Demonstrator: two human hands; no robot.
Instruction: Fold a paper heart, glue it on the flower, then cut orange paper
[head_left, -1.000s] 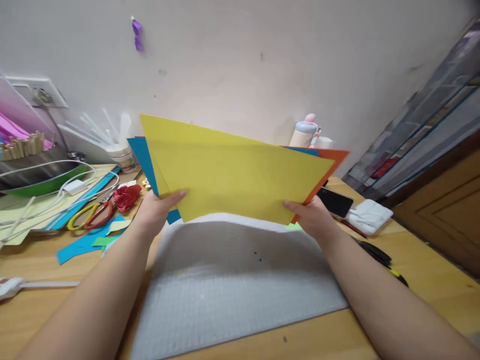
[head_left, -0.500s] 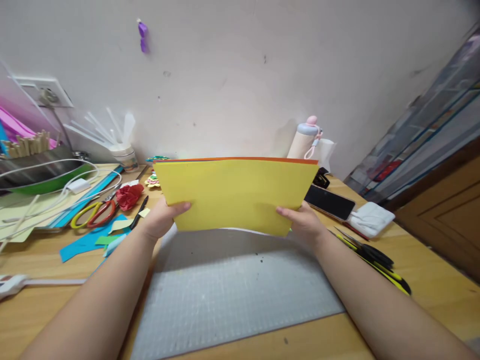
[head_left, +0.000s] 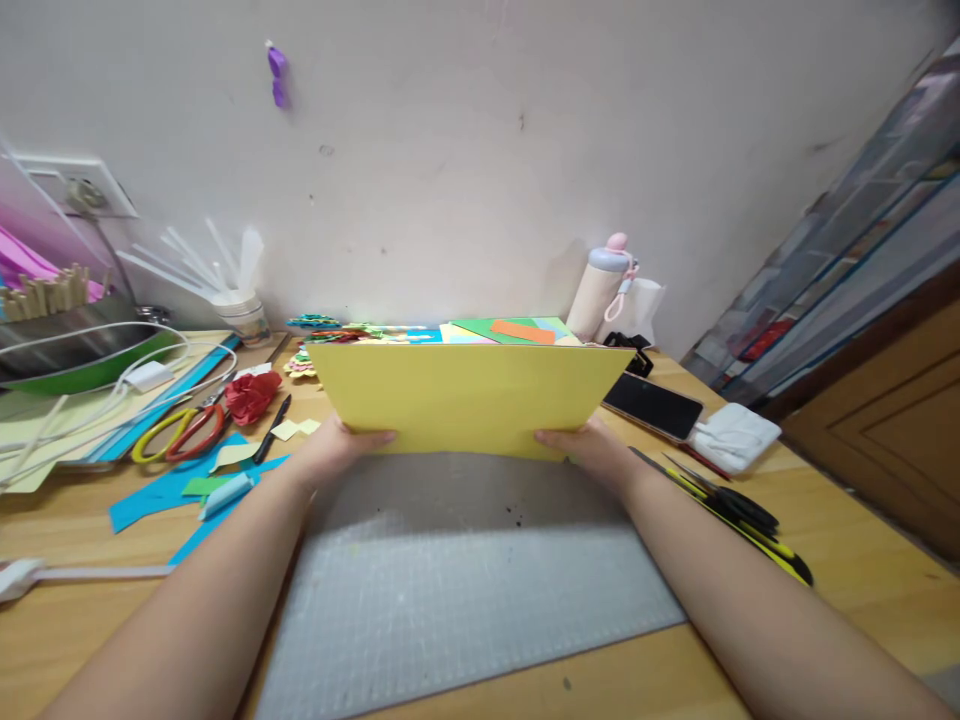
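Note:
Both of my hands hold a stack of coloured paper sheets (head_left: 469,395) with a yellow sheet on top, just above the far edge of a grey cutting mat (head_left: 465,590). My left hand (head_left: 341,450) grips the stack's near left corner, thumb on top. My right hand (head_left: 589,447) grips the near right corner the same way. The stack is tilted low, nearly flat, with its near edge over the mat.
Behind the stack lie paper scraps and folded paper flowers (head_left: 517,330). On the left are scissors (head_left: 180,432), a red paper flower (head_left: 251,393), a pen (head_left: 271,428), blue scraps and white cables. On the right lie a phone (head_left: 654,405), a white charger (head_left: 731,437), black-yellow tools (head_left: 739,510) and a bottle (head_left: 600,285).
The fanned sheets were squared into one stack and lowered from an upright hold toward the mat. Both hands slid inward along the near edge.

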